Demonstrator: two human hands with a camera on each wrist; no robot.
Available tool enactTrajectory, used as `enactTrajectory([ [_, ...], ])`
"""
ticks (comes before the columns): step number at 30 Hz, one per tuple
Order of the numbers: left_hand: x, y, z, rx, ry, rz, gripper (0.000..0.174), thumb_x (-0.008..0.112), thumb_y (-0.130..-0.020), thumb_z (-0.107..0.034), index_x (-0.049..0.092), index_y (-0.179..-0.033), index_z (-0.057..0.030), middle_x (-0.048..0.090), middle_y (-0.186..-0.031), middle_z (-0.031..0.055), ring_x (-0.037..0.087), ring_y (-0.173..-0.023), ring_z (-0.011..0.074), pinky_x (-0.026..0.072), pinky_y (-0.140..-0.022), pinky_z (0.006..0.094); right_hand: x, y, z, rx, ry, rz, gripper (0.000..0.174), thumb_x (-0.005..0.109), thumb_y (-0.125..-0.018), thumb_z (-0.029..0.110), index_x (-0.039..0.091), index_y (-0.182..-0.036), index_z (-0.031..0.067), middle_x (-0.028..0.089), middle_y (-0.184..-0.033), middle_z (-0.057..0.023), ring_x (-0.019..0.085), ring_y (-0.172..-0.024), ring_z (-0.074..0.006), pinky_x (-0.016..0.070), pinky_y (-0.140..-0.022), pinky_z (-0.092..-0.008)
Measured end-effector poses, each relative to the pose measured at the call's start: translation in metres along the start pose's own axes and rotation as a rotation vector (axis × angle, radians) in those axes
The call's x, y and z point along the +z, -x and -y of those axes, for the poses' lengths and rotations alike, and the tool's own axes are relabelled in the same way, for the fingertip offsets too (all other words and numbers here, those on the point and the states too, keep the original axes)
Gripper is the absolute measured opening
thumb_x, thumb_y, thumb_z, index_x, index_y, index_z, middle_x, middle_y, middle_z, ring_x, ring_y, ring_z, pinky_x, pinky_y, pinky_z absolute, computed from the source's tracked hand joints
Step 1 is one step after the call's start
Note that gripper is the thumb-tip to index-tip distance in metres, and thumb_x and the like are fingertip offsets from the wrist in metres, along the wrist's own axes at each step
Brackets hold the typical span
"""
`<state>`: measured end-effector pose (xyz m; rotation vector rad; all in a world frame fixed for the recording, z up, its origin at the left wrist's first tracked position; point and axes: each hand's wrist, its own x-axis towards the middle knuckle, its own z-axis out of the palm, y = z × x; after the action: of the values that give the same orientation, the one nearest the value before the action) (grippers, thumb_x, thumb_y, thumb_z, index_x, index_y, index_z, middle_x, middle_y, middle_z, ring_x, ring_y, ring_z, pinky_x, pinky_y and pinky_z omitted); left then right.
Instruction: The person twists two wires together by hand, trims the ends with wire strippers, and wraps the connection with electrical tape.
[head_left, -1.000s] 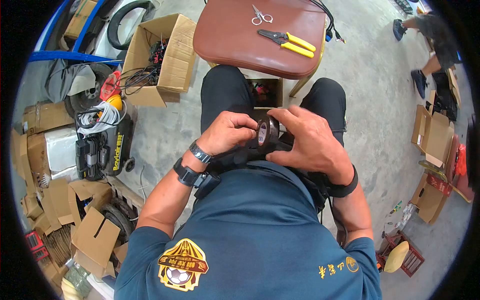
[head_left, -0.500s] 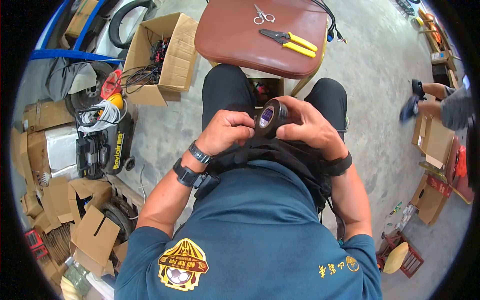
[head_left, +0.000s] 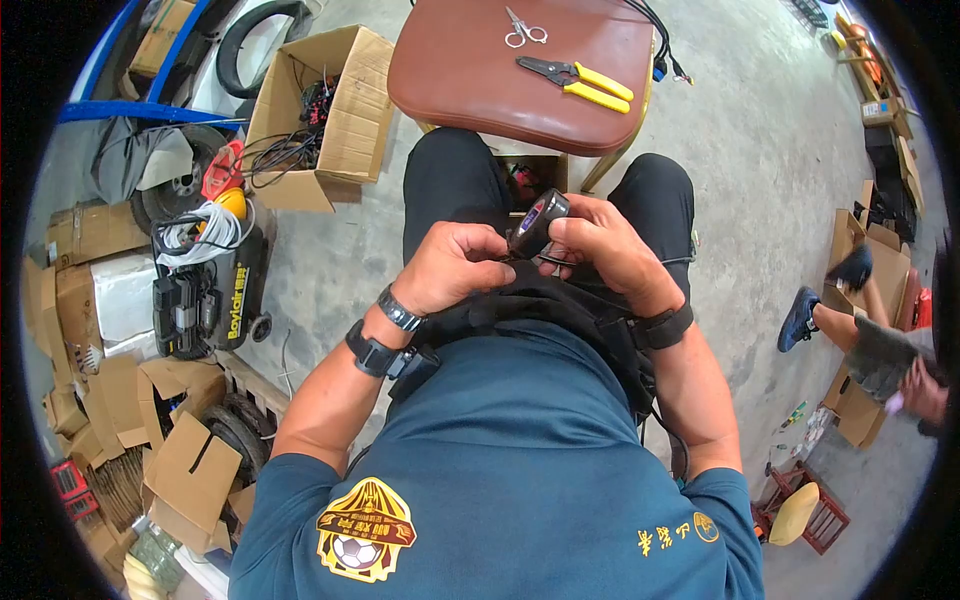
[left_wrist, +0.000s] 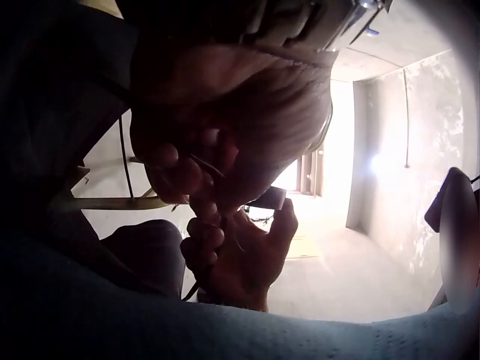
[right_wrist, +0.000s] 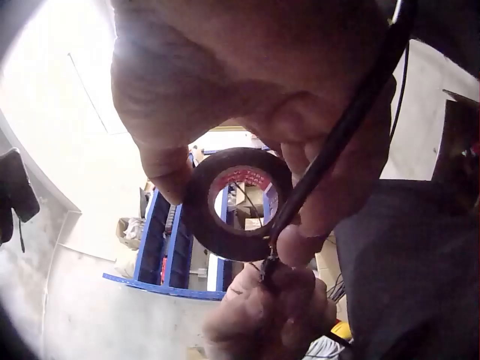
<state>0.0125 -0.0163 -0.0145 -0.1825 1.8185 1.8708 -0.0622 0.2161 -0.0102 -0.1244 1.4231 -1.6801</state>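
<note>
My right hand (head_left: 618,252) grips a roll of black electrical tape (head_left: 531,236) above my lap, thumb on one side and fingers on the other. In the right wrist view the tape roll (right_wrist: 196,217) shows its red-printed core, and a black cable (right_wrist: 345,135) runs down past the right fingers. At the cable's lower end, thin wires (right_wrist: 271,251) meet the fingertips of my left hand (right_wrist: 259,319), which pinch them beside the roll. From the head, the left hand (head_left: 450,262) has thumb and forefinger together near the roll's edge. The left wrist view is dark.
On the brown stool (head_left: 450,90) ahead lie yellow-handled wire strippers (head_left: 598,88) and small scissors (head_left: 522,32). A cardboard box of cables (head_left: 355,115) and an air compressor (head_left: 235,300) stand at left. Another person's leg (head_left: 835,322) is at right, by more boxes.
The right hand has turned the tape roll and closed its thumb nearer the left fingertips. The left hand has shifted little. The person at right has moved.
</note>
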Motion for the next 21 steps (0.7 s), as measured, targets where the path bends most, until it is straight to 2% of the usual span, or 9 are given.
enactTrajectory([
  [5, 0.010, 0.003, -0.004, 0.003, -0.107, -0.111, 0.013, 0.077, -0.081, -0.002, 0.068, -0.088, 0.0012, 0.062, -0.080, -0.0011, 0.056, -0.068, 0.0069, 0.0446, -0.061, 0.0243, 0.001, -0.004, -0.001, 0.037, 0.033, -0.045, 0.038, 0.064, -0.090, 0.035, 0.063, -0.105, -0.0001, 0.069, -0.096, -0.0094, 0.068, -0.072, -0.0145, 0.0505, -0.060, -0.0267],
  [8, 0.014, 0.002, -0.005, 0.232, -0.463, -0.217, 0.015, 0.077, -0.080, -0.003, 0.067, -0.088, 0.0028, 0.064, -0.080, 0.0050, 0.060, -0.071, 0.0128, 0.0473, -0.064, 0.0279, -0.001, -0.008, -0.004, 0.061, 0.011, -0.062, 0.040, 0.063, -0.091, 0.037, 0.063, -0.105, -0.0004, 0.070, -0.096, -0.0103, 0.068, -0.071, -0.0152, 0.0506, -0.059, -0.0275],
  [11, 0.016, 0.002, -0.005, 0.388, -0.607, -0.283, 0.015, 0.077, -0.078, -0.003, 0.067, -0.088, 0.0029, 0.065, -0.082, 0.0109, 0.063, -0.073, 0.0197, 0.0489, -0.066, 0.0305, 0.001, -0.010, -0.005, 0.101, -0.044, -0.082, 0.042, 0.062, -0.093, 0.039, 0.062, -0.106, -0.0007, 0.069, -0.095, -0.0108, 0.067, -0.068, -0.0165, 0.0509, -0.057, -0.0286],
  [14, 0.018, 0.002, -0.004, 0.486, -0.679, -0.324, 0.015, 0.078, -0.078, -0.004, 0.068, -0.087, 0.0022, 0.066, -0.082, 0.0121, 0.065, -0.073, 0.0228, 0.0495, -0.066, 0.0312, 0.000, -0.014, -0.007, 0.117, -0.104, -0.064, 0.038, 0.057, -0.097, 0.038, 0.059, -0.108, 0.0010, 0.068, -0.091, -0.0098, 0.066, -0.065, -0.0157, 0.0515, -0.056, -0.0277],
  [15, 0.019, 0.003, -0.005, 0.483, -0.679, -0.328, 0.015, 0.078, -0.078, -0.003, 0.067, -0.087, 0.0020, 0.066, -0.081, 0.0118, 0.064, -0.072, 0.0224, 0.0494, -0.065, 0.0310, -0.001, -0.015, -0.009, 0.117, -0.124, -0.052, 0.036, 0.055, -0.099, 0.037, 0.058, -0.109, 0.0019, 0.067, -0.090, -0.0092, 0.065, -0.063, -0.0150, 0.0517, -0.055, -0.0270],
  [17, 0.021, 0.004, -0.007, 0.478, -0.679, -0.340, 0.014, 0.078, -0.078, -0.003, 0.067, -0.087, 0.0016, 0.065, -0.080, 0.0111, 0.063, -0.070, 0.0216, 0.0493, -0.064, 0.0308, -0.004, -0.017, -0.012, 0.121, -0.170, -0.047, 0.043, 0.058, -0.096, 0.041, 0.057, -0.113, 0.0012, 0.066, -0.092, -0.0111, 0.066, -0.063, -0.0178, 0.0513, -0.054, -0.0290],
  [21, 0.022, 0.006, -0.009, 0.432, -0.629, -0.323, 0.019, 0.077, -0.078, -0.001, 0.065, -0.092, 0.0006, 0.062, -0.077, 0.0068, 0.060, -0.069, 0.0156, 0.0481, -0.063, 0.0289, -0.002, -0.017, -0.015, 0.111, -0.178, -0.093, 0.046, 0.057, -0.096, 0.043, 0.056, -0.116, 0.0012, 0.062, -0.092, -0.0108, 0.066, -0.062, -0.0195, 0.0513, -0.052, -0.0308],
])
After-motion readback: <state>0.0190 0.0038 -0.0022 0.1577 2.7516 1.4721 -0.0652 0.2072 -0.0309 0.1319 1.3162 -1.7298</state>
